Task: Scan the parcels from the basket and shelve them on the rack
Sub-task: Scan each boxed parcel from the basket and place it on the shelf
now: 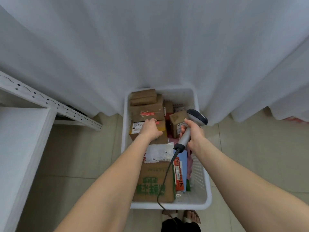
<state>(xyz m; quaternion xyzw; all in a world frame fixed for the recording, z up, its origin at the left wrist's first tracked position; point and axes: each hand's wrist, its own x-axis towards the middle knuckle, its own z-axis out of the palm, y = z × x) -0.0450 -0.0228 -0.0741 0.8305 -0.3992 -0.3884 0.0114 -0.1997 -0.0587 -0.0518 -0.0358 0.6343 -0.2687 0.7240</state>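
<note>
your left hand (pixel 150 129) hooks fingers (pixel 151 121) over a box (pixel 161 126) to lift it | right hand (pixel 194 134) wraps the scanner (pixel 198 117), ready to zap

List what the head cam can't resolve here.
Head view: labelled box print, too small and half covered by the left hand; its grip unclear, fingertips hidden.
Head view: scanner window, turned away in the right hand.
Head view: rack shelves, cut off by the left edge.
Head view: basket floor, buried under parcels.
</note>
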